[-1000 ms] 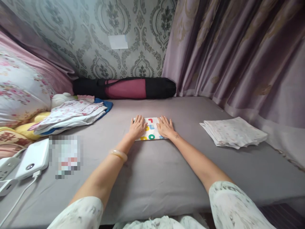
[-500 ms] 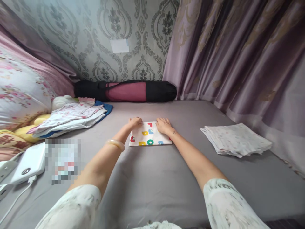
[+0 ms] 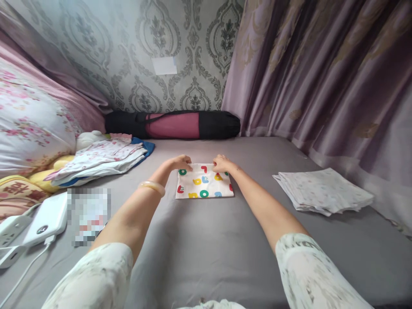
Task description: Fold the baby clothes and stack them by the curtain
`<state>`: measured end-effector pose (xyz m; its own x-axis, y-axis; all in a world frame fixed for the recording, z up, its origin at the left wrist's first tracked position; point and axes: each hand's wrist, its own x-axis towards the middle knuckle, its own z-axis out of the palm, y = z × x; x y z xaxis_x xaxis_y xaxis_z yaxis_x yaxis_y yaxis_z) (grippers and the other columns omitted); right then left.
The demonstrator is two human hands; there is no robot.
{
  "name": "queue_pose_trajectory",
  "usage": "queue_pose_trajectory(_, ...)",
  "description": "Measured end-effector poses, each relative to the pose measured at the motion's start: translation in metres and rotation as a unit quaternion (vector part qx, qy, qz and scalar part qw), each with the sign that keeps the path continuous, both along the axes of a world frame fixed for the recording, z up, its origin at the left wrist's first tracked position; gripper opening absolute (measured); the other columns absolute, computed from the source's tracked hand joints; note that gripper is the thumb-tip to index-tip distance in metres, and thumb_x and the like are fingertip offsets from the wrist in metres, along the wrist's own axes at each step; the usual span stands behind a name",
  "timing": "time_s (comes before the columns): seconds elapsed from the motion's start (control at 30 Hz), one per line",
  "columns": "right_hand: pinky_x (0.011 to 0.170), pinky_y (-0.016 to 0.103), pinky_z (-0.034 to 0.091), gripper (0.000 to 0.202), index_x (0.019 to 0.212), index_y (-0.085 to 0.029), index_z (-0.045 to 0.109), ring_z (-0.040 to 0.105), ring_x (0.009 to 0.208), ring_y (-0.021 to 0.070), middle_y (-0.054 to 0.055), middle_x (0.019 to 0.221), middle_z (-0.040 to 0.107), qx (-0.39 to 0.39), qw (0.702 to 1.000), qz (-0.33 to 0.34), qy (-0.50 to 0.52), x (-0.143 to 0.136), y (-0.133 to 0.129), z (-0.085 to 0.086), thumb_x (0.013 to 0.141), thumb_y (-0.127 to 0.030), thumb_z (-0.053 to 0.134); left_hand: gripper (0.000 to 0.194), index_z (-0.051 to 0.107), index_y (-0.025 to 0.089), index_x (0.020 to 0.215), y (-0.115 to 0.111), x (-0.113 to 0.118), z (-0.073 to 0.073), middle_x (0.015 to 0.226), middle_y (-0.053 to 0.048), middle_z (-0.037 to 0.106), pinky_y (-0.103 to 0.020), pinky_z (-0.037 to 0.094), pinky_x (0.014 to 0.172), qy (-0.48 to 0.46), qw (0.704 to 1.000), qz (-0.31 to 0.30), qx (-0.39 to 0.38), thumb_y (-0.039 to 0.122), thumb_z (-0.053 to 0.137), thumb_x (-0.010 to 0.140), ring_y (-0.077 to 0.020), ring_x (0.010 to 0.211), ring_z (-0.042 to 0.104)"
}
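Observation:
In front of me a white folded cloth printed with red, yellow, green and blue letters lies flat on the grey bed sheet. My left hand is at its far left corner, fingers curled over the far edge and thumb on top. At the far right corner, my right hand grips the same edge with bent fingers. The fingertips behind the edge are partly hidden. A pale bangle circles my left wrist.
To the right lies a stack of pale patterned cloths. On the left are a pile of clothes, a white power bank with a cable and a blurred packet. A long black and maroon bag rests against the wall.
Both hands have gone from lying flatter on the cloth's sides to gripping its far corners with bent fingers. More of the printed surface shows. The view has shifted slightly.

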<state>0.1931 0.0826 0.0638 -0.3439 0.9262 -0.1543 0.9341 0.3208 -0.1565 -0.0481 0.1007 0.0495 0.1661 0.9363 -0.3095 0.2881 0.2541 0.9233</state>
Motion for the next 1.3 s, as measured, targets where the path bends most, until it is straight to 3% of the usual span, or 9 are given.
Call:
queue_pose_trajectory(0.13,0.068,0.023,0.048,0.028,0.099,-0.021,0.071,0.065,0.089,0.0201,0.005,0.102,0.07,-0.041,0.998,0.026,0.034,0.017,-0.001,0.02,0.072,-0.02,0.062,0.029,0.068,0.024,0.061,-0.009,-0.007,0.027,0.058,0.001,0.064,-0.025,0.044,0.055,0.058,0.997,-0.048,0.027,0.003,0.076,0.042,-0.017,0.053,0.056)
queue_pose_trajectory(0.23,0.058,0.02,0.043,0.024,0.098,-0.018,0.069,0.065,0.078,0.0157,0.003,0.094,0.071,-0.069,0.992,0.053,0.095,0.03,-0.003,0.039,0.076,-0.021,0.063,0.022,0.068,0.024,0.063,-0.013,-0.007,0.049,0.057,0.002,0.063,-0.026,0.046,0.056,0.026,0.996,0.021,0.077,0.009,0.076,0.048,-0.0182,0.053,0.058)
queue_pose_trajectory(0.3,0.059,0.019,0.043,0.021,0.097,-0.016,0.069,0.064,0.08,0.0153,0.003,0.094,0.071,-0.061,0.987,0.062,0.132,0.038,-0.004,0.052,0.078,-0.02,0.064,0.019,0.068,0.024,0.064,-0.014,-0.005,0.063,0.057,0.001,0.062,-0.027,0.047,0.056,-0.007,0.996,0.04,0.083,0.011,0.076,0.052,-0.0188,0.054,0.059)
queue_pose_trajectory(0.37,0.062,0.019,0.043,0.02,0.099,-0.016,0.068,0.064,0.083,0.0154,0.003,0.096,0.071,-0.033,0.983,0.058,0.169,0.044,-0.004,0.064,0.079,-0.019,0.063,0.021,0.069,0.022,0.065,-0.014,-0.002,0.075,0.059,0.0,0.063,-0.028,0.047,0.056,-0.008,0.996,-0.001,0.094,0.008,0.076,0.051,-0.0195,0.055,0.06)
queue_pose_trajectory(0.5,0.075,0.022,0.044,0.022,0.107,-0.017,0.065,0.063,0.09,0.0166,0.004,0.102,0.071,0.092,0.971,0.05,0.215,0.048,-0.009,0.079,0.087,-0.018,0.057,0.021,0.071,0.019,0.07,-0.014,0.006,0.085,0.068,-0.003,0.067,-0.026,0.047,0.06,0.014,0.962,-0.03,0.27,0.006,0.076,0.054,-0.0186,0.062,0.061)
queue_pose_trajectory(0.67,0.098,0.032,0.035,0.033,0.111,-0.019,0.064,0.059,0.103,0.0206,0.006,0.108,0.069,0.241,0.96,0.066,0.127,0.047,-0.028,0.061,0.089,-0.007,0.044,0.024,0.074,0.022,0.085,-0.031,0.006,0.063,0.078,-0.004,0.071,-0.025,0.047,0.077,0.096,0.912,0.002,0.399,0.01,0.068,0.066,-0.0215,0.081,0.065)
queue_pose_trajectory(0.93,0.106,0.037,0.029,0.039,0.105,-0.018,0.064,0.058,0.103,0.0207,0.009,0.107,0.069,0.23,0.951,0.178,0.107,0.054,-0.071,-0.021,0.084,0.002,0.037,0.041,0.067,0.021,0.111,-0.084,-0.009,-0.011,0.108,-0.007,0.073,-0.037,0.045,0.098,0.349,0.778,-0.169,0.494,0.009,0.041,0.081,-0.0203,0.102,0.066)
queue_pose_trajectory(1.07,0.102,0.037,0.032,0.04,0.105,-0.018,0.063,0.056,0.103,0.0207,0.01,0.107,0.067,0.188,0.958,0.188,0.105,0.056,-0.086,-0.036,0.084,0.002,0.036,0.046,0.064,0.021,0.116,-0.102,-0.011,-0.026,0.119,-0.007,0.07,-0.038,0.043,0.102,0.383,0.762,-0.221,0.473,0.006,0.039,0.08,-0.0195,0.111,0.064)
queue_pose_trajectory(1.3,0.099,0.034,0.034,0.048,0.113,-0.018,0.063,0.052,0.118,0.0212,0.01,0.123,0.062,0.119,0.972,0.171,0.104,0.058,-0.1,-0.031,0.075,0.002,0.042,0.057,0.062,0.024,0.119,-0.113,-0.015,-0.024,0.132,-0.004,0.063,-0.038,0.036,0.109,0.403,0.767,-0.257,0.428,0.003,0.041,0.07,-0.0189,0.122,0.057)
